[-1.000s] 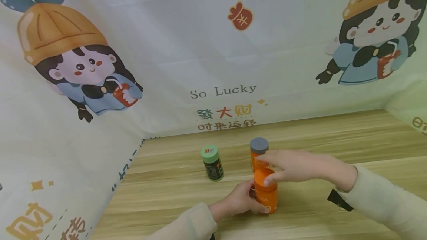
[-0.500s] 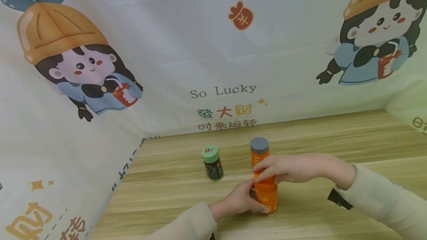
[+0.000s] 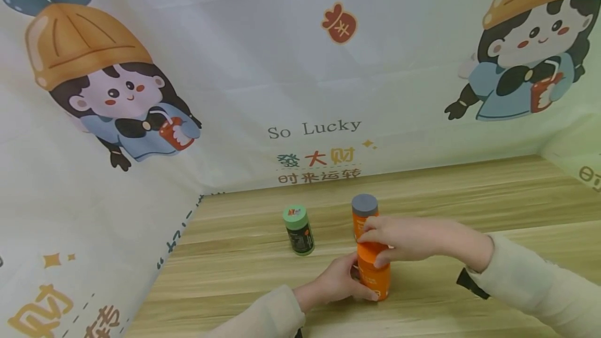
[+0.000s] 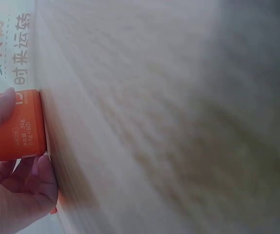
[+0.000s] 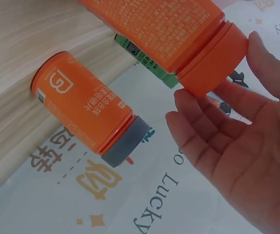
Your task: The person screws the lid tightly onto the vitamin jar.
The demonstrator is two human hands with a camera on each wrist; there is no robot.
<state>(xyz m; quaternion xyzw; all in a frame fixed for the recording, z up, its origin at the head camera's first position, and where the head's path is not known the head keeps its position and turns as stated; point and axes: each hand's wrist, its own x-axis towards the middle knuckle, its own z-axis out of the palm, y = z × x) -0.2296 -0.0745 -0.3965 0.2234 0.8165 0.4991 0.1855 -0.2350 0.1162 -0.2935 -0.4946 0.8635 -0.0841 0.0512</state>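
Note:
An orange bottle (image 3: 375,278) stands upright on the table, its matching orange lid (image 5: 215,61) in place on top. My left hand (image 3: 335,279) grips the lower body from the left, the thumb across the front and the fingers behind, as the left wrist view shows. From the right, my right hand (image 3: 413,237) pinches the lid between thumb and fingertips, its palm away from it. Just behind stands a second orange bottle (image 5: 84,102) with a grey lid (image 3: 364,205), partly hidden by the right hand.
To the left stands a black and green bottle (image 3: 299,229) with a light green lid. A printed cloth backdrop (image 3: 413,87) rises behind and beside the wood-grain table (image 3: 225,260).
My right hand first hovered at the lid, then closed around it, and now its fingers have turned on it with the thumb at the front. The left hand has kept its grip.

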